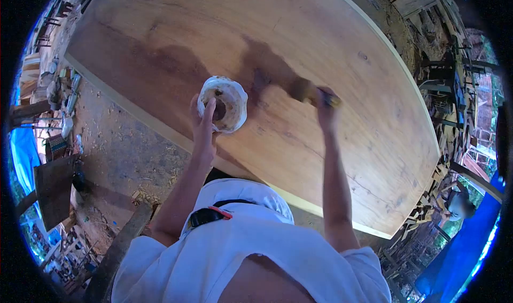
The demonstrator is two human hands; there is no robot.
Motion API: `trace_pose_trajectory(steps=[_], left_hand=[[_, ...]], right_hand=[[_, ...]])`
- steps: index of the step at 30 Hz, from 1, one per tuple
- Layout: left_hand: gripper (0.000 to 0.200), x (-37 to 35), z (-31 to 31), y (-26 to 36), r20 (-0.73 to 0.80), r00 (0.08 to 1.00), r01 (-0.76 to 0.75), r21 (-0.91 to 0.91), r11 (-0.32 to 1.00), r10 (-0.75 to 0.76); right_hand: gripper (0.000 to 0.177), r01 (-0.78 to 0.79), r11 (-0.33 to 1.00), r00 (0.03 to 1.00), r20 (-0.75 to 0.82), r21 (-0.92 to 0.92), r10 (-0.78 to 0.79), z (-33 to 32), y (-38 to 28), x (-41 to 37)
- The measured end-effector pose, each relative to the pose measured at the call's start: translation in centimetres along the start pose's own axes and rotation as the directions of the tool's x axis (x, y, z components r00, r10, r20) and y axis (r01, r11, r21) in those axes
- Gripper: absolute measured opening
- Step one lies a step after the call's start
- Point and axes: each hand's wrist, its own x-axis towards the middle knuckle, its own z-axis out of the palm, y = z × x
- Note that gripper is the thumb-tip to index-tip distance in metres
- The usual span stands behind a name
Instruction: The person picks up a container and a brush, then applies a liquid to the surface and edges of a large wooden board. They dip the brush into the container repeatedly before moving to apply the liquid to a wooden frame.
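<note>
My left hand (204, 122) grips a white container (239, 108) by its near left side, thumb hooked over the rim; brown residue coats the inside. In my right hand (326, 102) is a paintbrush (305, 90), fingers closed round its handle and bristles pointing left. Motion blurs the brush and the hand. Beneath both lies a large wooden panel (342, 158) with a pale edge. A darker wet-looking patch (267, 62) spreads on the wood by the bristles.
Wood shavings litter the dirt floor (123, 129) at left. A dark board (55, 193) stands at the lower left. Stacked wood scraps (427, 196) line the right side, where another person (458, 204) is near a blue tarp (459, 255).
</note>
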Motion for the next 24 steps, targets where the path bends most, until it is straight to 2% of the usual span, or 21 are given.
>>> trace_pose_trajectory(steps=[1, 3, 5, 6, 7, 8, 9, 10, 12, 13, 14, 15, 16, 17, 19, 21, 23, 24], left_hand=[[0.069, 0.5, 0.1, 0.0, 0.003, 1.000, -0.027, 0.060, 0.998, 0.027], [0.068, 1.3, 0.4, 0.1, 0.016, 0.999, -0.046, 0.120, 0.992, 0.044], [0.067, 1.9, 0.9, -0.1, 0.035, 0.999, 0.041, 0.008, 0.999, -0.042], [0.067, 2.1, 1.1, -0.1, 0.039, 0.998, 0.046, 0.007, 0.999, -0.047], [0.067, 2.3, 1.3, -0.1, 0.065, 0.997, 0.033, -0.018, 0.999, -0.031], [0.068, 2.5, 1.4, 0.0, 0.093, 0.996, 0.020, -0.044, 0.999, -0.015], [0.068, 2.7, 1.6, 0.0, 0.097, 0.995, 0.018, -0.048, 0.999, -0.013], [0.068, 2.8, 1.7, 0.2, 0.098, 0.995, 0.029, -0.053, 0.998, -0.024], [0.068, 2.8, 1.8, 0.8, 0.096, 0.995, 0.039, -0.054, 0.998, -0.034], [0.068, 2.7, 2.1, 1.3, 0.049, 0.994, 0.096, -0.056, 0.994, -0.094], [0.068, 2.8, 2.3, 1.6, 0.004, 0.988, 0.153, -0.060, 0.986, -0.153], [0.068, 3.2, 2.1, 1.3, 0.006, 0.989, 0.150, -0.057, 0.987, -0.150], [0.067, 3.5, 1.6, 0.4, 0.063, 0.992, 0.118, -0.120, 0.986, -0.111], [0.067, 3.9, 1.4, 0.1, 0.118, 0.991, 0.090, -0.184, 0.979, -0.069], [0.065, 4.0, 1.8, 0.6, 0.096, 0.993, 0.092, -0.186, 0.978, -0.075], [0.064, 4.0, 2.1, 0.9, 0.073, 0.994, 0.098, -0.190, 0.977, -0.085], [0.061, 4.0, 2.3, 1.0, 0.132, 0.991, 0.061, -0.247, 0.967, -0.029], [0.061, 3.9, 2.4, 1.2, 0.132, 0.991, 0.067, -0.248, 0.966, -0.035]], right_hand=[[0.018, -0.036, 0.992, 0.997, -0.077, -0.120, 0.027, -3.6, -0.5, -0.6], [0.021, -0.133, 0.990, 0.963, -0.243, -0.048, 0.118, -10.5, 1.9, -1.2], [0.019, -0.093, 0.937, 0.950, -0.312, -0.337, -0.018, -15.6, 2.1, -1.8], [0.019, -0.095, 0.935, 0.949, -0.315, -0.341, -0.018, -15.6, 1.5, -1.5], [0.016, -0.128, 0.754, 0.936, -0.330, -0.645, -0.123, -15.8, 0.8, -1.0], [0.014, -0.171, 0.477, 0.924, -0.308, -0.862, -0.226, -15.9, 0.1, -0.6], [0.014, -0.170, 0.475, 0.923, -0.309, -0.864, -0.232, -15.0, -0.4, 0.3], [0.012, -0.101, 0.522, 0.940, -0.253, -0.847, -0.229, -12.9, -0.8, 1.7], [0.012, 0.015, 0.591, 0.956, -0.162, -0.806, -0.245, -7.1, -2.8, 4.1], [0.012, 0.065, 0.613, 0.955, -0.129, -0.787, -0.267, -3.6, -4.1, 5.4], [0.013, 0.152, 0.688, 0.958, -0.066, -0.710, -0.280, -0.9, -4.0, 6.8], [0.013, 0.147, 0.807, 0.977, -0.046, -0.572, -0.210, 2.3, -5.2, 7.9], [0.013, 0.121, 0.865, 0.992, 0.033, -0.487, -0.121, 4.9, -6.9, 8.7], [0.014, 0.167, 0.876, 0.985, 0.041, -0.453, -0.166, 7.8, -7.6, 9.6], [0.015, 0.262, 0.891, 0.965, 0.075, -0.372, -0.252, 12.3, -8.3, 11.3], [0.016, 0.306, 0.894, 0.952, 0.097, -0.327, -0.290, 13.7, -7.7, 12.9], [0.015, 0.272, 0.941, 0.961, 0.103, -0.202, -0.256, 13.9, -5.8, 13.7], [0.017, 0.226, 0.950, 0.972, 0.108, -0.217, -0.207, 12.4, -5.0, 13.6]])
